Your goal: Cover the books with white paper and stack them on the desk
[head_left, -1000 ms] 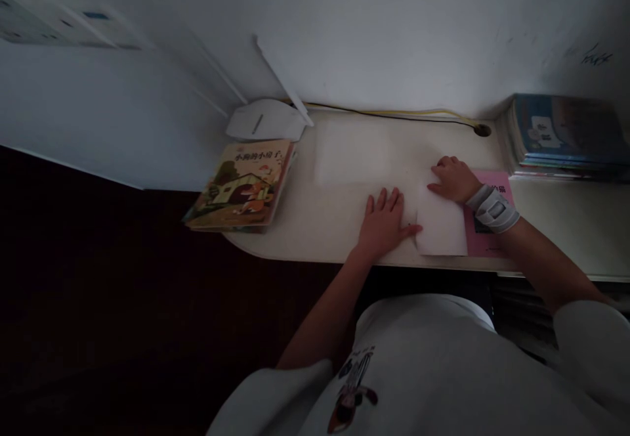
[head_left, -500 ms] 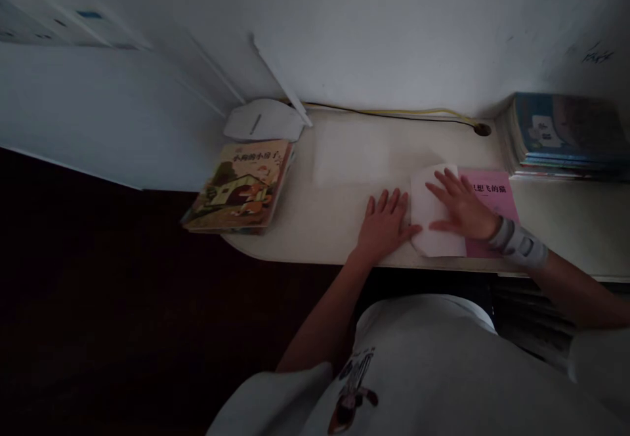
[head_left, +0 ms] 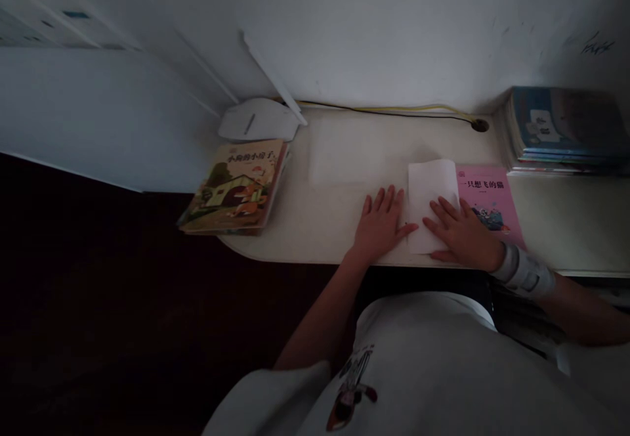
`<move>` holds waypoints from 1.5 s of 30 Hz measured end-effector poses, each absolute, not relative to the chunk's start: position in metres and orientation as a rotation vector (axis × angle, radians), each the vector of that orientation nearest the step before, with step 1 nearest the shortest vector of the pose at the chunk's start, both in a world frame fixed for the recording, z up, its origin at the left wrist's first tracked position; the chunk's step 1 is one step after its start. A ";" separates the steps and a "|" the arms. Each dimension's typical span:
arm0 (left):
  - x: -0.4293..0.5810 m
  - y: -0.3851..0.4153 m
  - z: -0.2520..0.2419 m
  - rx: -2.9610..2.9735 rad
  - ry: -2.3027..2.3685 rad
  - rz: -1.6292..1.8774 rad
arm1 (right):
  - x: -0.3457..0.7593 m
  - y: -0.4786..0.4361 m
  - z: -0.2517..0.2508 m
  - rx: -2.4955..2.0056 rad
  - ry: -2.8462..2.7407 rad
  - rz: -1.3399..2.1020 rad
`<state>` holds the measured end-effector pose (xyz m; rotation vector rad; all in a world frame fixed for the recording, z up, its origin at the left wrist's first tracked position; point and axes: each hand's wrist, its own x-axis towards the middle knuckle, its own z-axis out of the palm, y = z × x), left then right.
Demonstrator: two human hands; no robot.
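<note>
A folded white sheet of paper point(head_left: 427, 203) lies flat on the pale desk point(head_left: 344, 153), near its front edge. My right hand point(head_left: 460, 236) rests palm down with spread fingers over the sheet's lower right part. Just left of the sheet, my left hand point(head_left: 381, 224) lies flat on the desk, its thumb reaching the paper's left edge. A pink book titled in Chinese point(head_left: 487, 199) lies right of the sheet, its lower part under my right hand. A white wrist brace point(head_left: 524, 272) wraps my right wrist.
A picture book point(head_left: 233, 186) lies at the desk's left end, by a white lamp base point(head_left: 258, 121). A stack of several books point(head_left: 561, 130) stands at the right by the wall. A cable point(head_left: 388, 110) runs along the back edge into a grommet hole point(head_left: 480, 125).
My right hand has slid down and left toward the desk's front edge, uncovering more of the pink book. The sheet now looks narrower and more upright. My left hand has barely moved.
</note>
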<state>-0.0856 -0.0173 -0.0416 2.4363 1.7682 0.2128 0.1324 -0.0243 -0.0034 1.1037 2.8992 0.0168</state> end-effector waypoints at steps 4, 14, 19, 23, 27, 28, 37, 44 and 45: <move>-0.086 -0.017 -0.043 2.439 1.768 0.232 | 0.130 -0.025 -0.007 1.064 2.942 -0.029; -0.085 -0.018 -0.040 2.430 1.773 0.209 | 0.137 0.021 -0.018 1.477 2.949 -0.326; -0.086 -0.018 -0.039 2.434 1.771 0.184 | 0.137 0.044 -0.032 1.506 2.904 -0.389; -0.086 -0.018 -0.040 2.426 1.777 0.177 | 0.134 0.042 -0.040 1.527 2.906 -0.330; -0.086 -0.018 -0.040 2.438 1.769 0.164 | 0.128 0.038 -0.046 1.675 2.901 -0.264; -0.085 -0.018 -0.040 2.442 1.766 0.162 | 0.127 0.038 -0.048 1.695 2.914 -0.263; -0.087 -0.018 -0.040 2.375 1.730 0.245 | 0.130 0.045 -0.054 1.753 2.959 -0.316; -0.093 -0.009 -0.027 2.123 1.425 0.701 | 0.122 0.041 -0.054 1.745 2.979 -0.268; -0.093 -0.005 -0.027 2.050 1.417 0.773 | 0.122 0.041 -0.053 1.734 2.973 -0.267</move>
